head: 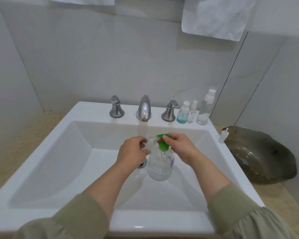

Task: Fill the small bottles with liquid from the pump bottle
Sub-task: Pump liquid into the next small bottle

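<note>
**Small bottle held at the pump spout**

The pump bottle [160, 168] sits in the middle of the sink [59, 152], just beside the drain [142, 164]. The right hand [178, 147] curls its fingers over the green pump head [162, 140]. At ten o'clock from that head, the left hand [133, 150] grips a small clear bottle [151, 141], tilted, mouth toward the spout. Three more bottles [192, 112] stand on the rim at one o'clock, right of the tap [144, 107].

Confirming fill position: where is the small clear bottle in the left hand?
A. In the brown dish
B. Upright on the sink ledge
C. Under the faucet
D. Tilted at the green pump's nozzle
D: the left hand grips the small clear bottle tilted, with its mouth against the nozzle of the green pump head, which the right hand holds.
</note>
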A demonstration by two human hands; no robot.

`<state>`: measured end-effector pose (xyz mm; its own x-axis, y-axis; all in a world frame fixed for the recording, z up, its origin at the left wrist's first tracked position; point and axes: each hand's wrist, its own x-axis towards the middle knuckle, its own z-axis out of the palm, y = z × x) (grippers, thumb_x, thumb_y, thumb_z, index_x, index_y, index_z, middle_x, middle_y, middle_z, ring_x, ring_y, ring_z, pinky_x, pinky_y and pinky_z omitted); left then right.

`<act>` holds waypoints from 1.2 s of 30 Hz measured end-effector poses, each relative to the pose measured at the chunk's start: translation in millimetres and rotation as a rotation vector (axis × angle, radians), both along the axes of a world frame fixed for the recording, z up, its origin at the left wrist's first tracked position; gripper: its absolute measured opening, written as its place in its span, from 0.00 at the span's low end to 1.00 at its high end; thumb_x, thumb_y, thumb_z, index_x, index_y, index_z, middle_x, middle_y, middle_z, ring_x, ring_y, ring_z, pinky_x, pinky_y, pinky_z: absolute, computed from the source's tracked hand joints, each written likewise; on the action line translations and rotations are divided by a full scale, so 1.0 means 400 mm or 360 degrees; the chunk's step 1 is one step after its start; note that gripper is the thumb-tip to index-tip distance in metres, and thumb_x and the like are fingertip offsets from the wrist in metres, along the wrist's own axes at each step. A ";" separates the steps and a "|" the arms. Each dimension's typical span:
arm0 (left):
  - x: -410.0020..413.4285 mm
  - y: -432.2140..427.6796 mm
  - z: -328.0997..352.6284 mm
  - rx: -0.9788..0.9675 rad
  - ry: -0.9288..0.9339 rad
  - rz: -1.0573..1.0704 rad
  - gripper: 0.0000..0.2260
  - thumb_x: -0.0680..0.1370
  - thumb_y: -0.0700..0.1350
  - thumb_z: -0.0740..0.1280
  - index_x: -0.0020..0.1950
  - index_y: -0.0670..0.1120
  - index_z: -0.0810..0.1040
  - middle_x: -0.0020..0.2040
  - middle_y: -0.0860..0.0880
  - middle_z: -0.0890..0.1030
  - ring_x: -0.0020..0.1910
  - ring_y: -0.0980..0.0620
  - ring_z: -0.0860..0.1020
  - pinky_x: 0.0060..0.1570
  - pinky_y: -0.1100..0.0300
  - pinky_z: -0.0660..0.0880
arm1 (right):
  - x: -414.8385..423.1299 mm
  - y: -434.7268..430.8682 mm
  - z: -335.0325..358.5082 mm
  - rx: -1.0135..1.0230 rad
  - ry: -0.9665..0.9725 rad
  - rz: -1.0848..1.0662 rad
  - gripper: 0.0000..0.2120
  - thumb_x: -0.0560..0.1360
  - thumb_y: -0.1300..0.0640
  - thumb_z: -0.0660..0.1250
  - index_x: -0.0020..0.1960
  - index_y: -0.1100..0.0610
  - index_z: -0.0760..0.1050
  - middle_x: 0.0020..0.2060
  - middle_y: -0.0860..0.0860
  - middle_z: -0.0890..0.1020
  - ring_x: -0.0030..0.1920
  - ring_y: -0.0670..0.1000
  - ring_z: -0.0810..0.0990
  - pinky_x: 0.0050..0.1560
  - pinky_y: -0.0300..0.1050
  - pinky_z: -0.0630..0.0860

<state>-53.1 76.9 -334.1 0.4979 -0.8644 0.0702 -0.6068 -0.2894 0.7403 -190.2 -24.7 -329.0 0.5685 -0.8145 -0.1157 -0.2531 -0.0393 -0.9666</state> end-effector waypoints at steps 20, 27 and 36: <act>-0.097 -0.074 0.044 0.0045 -0.0204 -0.0092 0.18 0.74 0.41 0.69 0.63 0.50 0.76 0.56 0.51 0.79 0.56 0.50 0.77 0.55 0.57 0.74 | -0.124 -0.058 0.011 -0.0013 -0.0056 0.0092 0.08 0.78 0.64 0.62 0.47 0.61 0.80 0.46 0.57 0.82 0.48 0.52 0.79 0.60 0.47 0.74; -0.097 -0.062 0.045 0.0006 -0.0223 -0.0128 0.16 0.75 0.43 0.69 0.63 0.48 0.76 0.56 0.50 0.79 0.55 0.49 0.76 0.54 0.58 0.73 | -0.131 -0.056 0.002 0.0026 -0.0034 0.0071 0.11 0.76 0.71 0.62 0.52 0.60 0.79 0.47 0.54 0.82 0.50 0.51 0.79 0.58 0.41 0.75; -0.101 -0.056 0.043 -0.0023 -0.0225 -0.0135 0.14 0.75 0.43 0.68 0.61 0.47 0.76 0.54 0.50 0.79 0.52 0.49 0.76 0.51 0.58 0.72 | -0.118 -0.035 0.001 -0.0071 -0.0007 -0.0084 0.10 0.76 0.69 0.62 0.50 0.61 0.80 0.43 0.54 0.82 0.46 0.52 0.78 0.50 0.44 0.72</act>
<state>-93.5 54.5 -316.8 0.4077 -0.9012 0.1471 -0.7268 -0.2228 0.6497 -237.4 -38.9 -328.7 0.5251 -0.8476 -0.0761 -0.2515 -0.0691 -0.9654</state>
